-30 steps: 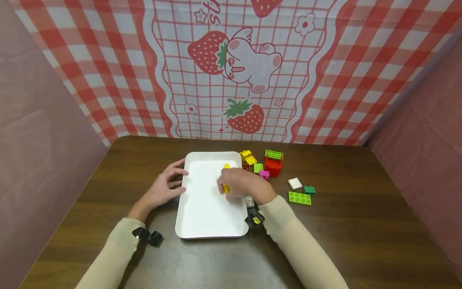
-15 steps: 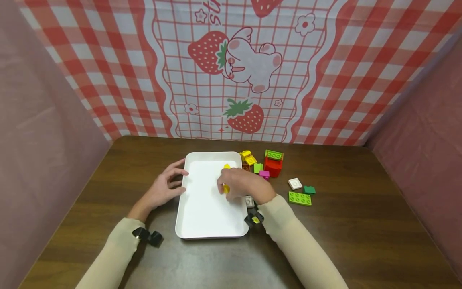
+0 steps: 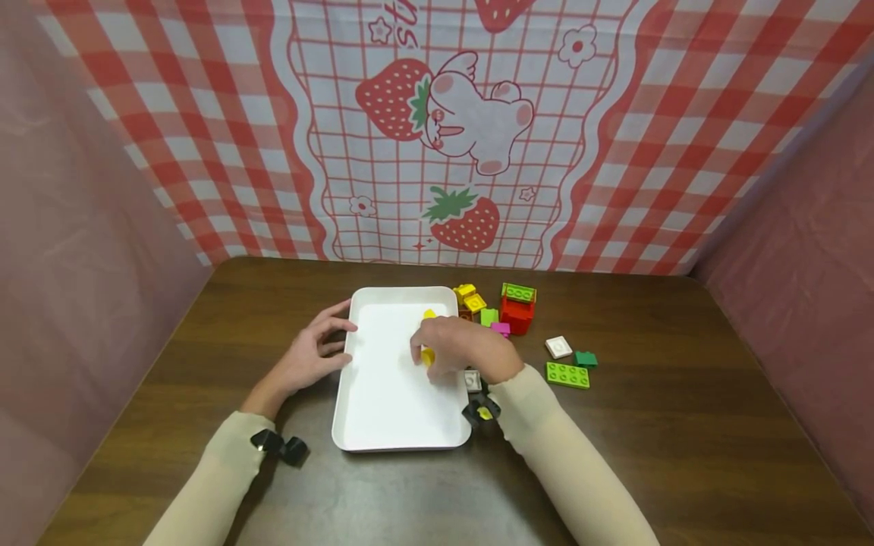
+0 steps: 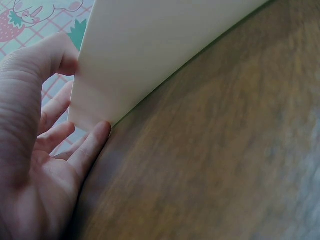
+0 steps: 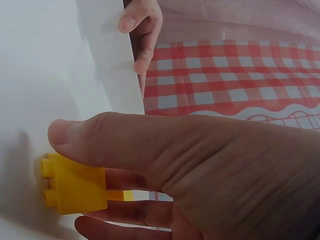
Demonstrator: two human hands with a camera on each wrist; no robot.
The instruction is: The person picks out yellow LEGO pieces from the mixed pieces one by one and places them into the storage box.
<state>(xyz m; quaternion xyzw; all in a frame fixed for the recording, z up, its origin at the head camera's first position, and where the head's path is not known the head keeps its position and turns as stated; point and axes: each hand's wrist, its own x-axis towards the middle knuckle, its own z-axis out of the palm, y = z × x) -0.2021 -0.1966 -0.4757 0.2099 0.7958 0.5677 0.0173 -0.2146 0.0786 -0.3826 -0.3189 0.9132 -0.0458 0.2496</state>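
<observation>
A white tray (image 3: 396, 425) lies on the table. The left hand (image 3: 317, 350) is at its left side, thumb and fingertips touching the outer wall; the left wrist view shows the fingers (image 4: 92, 145) spread along that wall. Over the tray's right half, the right hand (image 3: 447, 345) holds a yellow brick (image 5: 80, 185) between its thumb and fingers. The brick's studs face away from the palm, and a narrower yellow part shows behind the fingers. In the head view, the hand covers much of the brick.
Right of the tray lie yellow bricks (image 3: 471, 297), a lime brick (image 3: 488, 317), a magenta brick (image 3: 501, 329), a red piece (image 3: 517, 315), white bricks (image 3: 558, 347), a lime plate (image 3: 567, 374) and a dark green brick (image 3: 585, 359). A patterned cloth (image 3: 437, 152) hangs behind the table.
</observation>
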